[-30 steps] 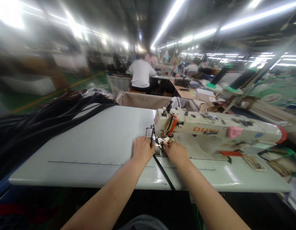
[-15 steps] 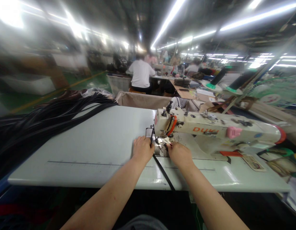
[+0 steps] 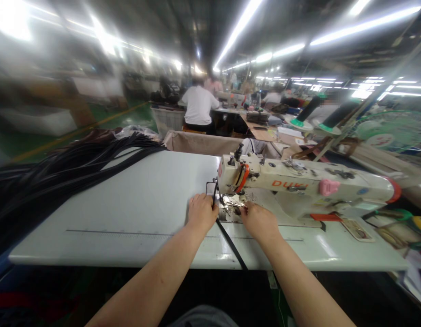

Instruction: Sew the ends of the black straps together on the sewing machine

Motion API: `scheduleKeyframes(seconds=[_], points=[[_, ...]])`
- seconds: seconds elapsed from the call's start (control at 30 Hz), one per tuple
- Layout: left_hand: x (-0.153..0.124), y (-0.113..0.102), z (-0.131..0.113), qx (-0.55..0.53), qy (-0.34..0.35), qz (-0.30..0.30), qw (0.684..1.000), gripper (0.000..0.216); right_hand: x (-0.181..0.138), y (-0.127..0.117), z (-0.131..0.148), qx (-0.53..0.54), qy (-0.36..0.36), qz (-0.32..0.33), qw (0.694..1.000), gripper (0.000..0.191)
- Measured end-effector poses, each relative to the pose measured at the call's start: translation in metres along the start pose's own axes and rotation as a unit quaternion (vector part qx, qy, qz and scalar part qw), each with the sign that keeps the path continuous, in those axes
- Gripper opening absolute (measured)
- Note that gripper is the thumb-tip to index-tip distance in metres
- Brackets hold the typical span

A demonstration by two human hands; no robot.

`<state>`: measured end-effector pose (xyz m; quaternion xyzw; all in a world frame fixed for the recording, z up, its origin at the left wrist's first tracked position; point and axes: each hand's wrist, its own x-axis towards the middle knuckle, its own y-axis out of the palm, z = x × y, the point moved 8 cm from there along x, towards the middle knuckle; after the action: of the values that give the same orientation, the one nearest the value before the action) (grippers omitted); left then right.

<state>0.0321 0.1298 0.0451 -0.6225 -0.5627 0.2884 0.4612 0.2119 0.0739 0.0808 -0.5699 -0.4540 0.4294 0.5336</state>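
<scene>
A narrow black strap runs from the table's front edge up to the needle area of a cream sewing machine. My left hand lies closed on the table just left of the needle, its fingers curled against the strap. On the other side of the strap, my right hand has its fingers bent at the machine's metal plate. What the right fingers press on is hidden.
A big bundle of black straps lies across the white table at the left. Thread cones stand behind the machine. A person in a white shirt sits at a bench ahead. Clutter lies at the right edge.
My right hand has slid slightly back toward me along the plate. The left hand and the strap have hardly moved.
</scene>
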Motion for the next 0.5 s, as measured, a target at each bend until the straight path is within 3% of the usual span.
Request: scheduleKeyframes(seconds=[0.2, 0.3, 0.33, 0.4, 0.5], points=[[-0.001, 0.000, 0.001, -0.009, 0.001, -0.003, 1.000, 0.016, -0.023, -0.008, -0.019, 0.043, -0.009, 0.013, 0.999, 0.019], [-0.001, 0.000, 0.001, -0.009, 0.002, 0.002, 1.000, 0.015, -0.036, -0.025, -0.047, 0.103, -0.034, -0.032, 0.994, 0.029], [-0.001, 0.000, 0.001, -0.009, 0.003, 0.004, 1.000, 0.015, -0.038, -0.038, -0.064, 0.132, -0.030, -0.073, 0.988, 0.034], [-0.001, 0.000, 0.000, -0.007, 0.003, 0.005, 1.000, 0.015, -0.038, -0.068, -0.119, 0.183, 0.050, -0.162, 0.968, 0.050], [-0.001, -0.001, -0.001, -0.001, 0.000, 0.004, 1.000, 0.015, -0.033, -0.119, -0.212, 0.119, 0.153, -0.312, 0.930, 0.079]])
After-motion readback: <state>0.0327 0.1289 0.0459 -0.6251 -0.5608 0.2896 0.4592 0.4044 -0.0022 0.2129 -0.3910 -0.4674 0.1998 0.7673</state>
